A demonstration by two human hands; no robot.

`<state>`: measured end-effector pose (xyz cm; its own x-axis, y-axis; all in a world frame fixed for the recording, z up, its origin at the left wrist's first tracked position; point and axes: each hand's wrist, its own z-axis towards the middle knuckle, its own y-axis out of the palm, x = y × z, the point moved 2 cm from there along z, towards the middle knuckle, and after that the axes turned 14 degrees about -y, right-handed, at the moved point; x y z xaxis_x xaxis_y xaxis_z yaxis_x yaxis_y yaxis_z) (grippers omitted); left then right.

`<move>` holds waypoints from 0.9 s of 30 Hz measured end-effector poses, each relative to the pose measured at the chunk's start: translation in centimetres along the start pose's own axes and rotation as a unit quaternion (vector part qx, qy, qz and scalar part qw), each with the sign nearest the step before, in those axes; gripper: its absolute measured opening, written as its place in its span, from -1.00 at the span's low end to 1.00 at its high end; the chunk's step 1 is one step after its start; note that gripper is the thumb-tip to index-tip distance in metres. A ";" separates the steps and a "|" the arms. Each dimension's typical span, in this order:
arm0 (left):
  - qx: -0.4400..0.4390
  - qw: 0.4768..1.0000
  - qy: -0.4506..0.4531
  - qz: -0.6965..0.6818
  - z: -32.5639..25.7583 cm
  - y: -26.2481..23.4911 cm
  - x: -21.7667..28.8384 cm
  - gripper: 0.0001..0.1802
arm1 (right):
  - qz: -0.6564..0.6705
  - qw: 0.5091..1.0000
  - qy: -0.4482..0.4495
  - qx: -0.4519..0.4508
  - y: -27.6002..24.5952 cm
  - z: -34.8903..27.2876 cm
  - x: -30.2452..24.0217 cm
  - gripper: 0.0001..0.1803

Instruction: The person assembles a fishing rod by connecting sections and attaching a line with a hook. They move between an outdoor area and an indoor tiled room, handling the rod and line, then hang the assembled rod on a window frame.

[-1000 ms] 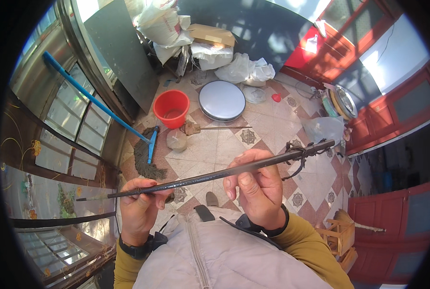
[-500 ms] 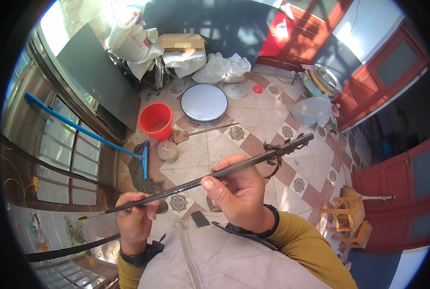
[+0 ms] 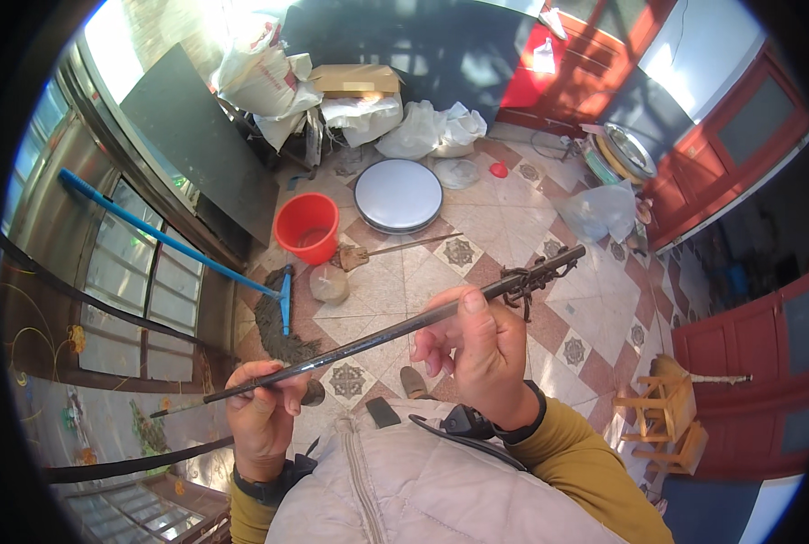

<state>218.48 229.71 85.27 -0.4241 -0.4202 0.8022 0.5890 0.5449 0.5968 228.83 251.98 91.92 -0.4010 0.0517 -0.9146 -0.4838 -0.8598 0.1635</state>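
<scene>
Across my front I hold a long, dark, tapered stick [image 3: 368, 341], slanting up to the right. My left hand [image 3: 257, 417] pinches its thin end between thumb and fingers, and a finer tip sticks out to the left. Nearer the thick end, my right hand [image 3: 490, 358] grips the stick, thumb on the near side, fingers curled below and partly hidden. Twisted dark brown strands [image 3: 529, 281] wrap around the thick end beyond that hand. Whether they are cord or root I cannot make out.
A red bucket [image 3: 288, 225] and a round, white-topped object [image 3: 399, 193] stand on the tiled floor ahead. A blue-handled mop [image 3: 182, 245] leans at left. White sacks [image 3: 431, 129] line the back; small wooden stools [image 3: 663, 408] sit at right.
My right hand has shifted slightly right along the stick, its thumb now pointing up. The twisted strands have turned with the stick. The left hand keeps its pinch.
</scene>
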 end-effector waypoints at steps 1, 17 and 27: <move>0.001 1.000 0.006 0.001 0.0 -0.1 0.1 -0.64 | 0.003 1.000 0.001 0.017 -0.2 0.2 -0.1 -0.49; 0.036 0.999 0.018 -0.009 0.6 0.5 0.4 -0.65 | 0.073 0.996 -0.054 0.016 0.3 1.3 0.9 -0.82; 0.017 0.999 0.030 0.005 1.2 1.1 -0.2 -0.66 | 0.120 0.992 -0.038 -0.022 2.1 0.4 1.2 -0.87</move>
<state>218.43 231.27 85.80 -0.3752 -0.4565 0.8067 0.5695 0.5731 0.5892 226.99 250.45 91.34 -0.5592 -0.1206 -0.8202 -0.3335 -0.8731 0.3557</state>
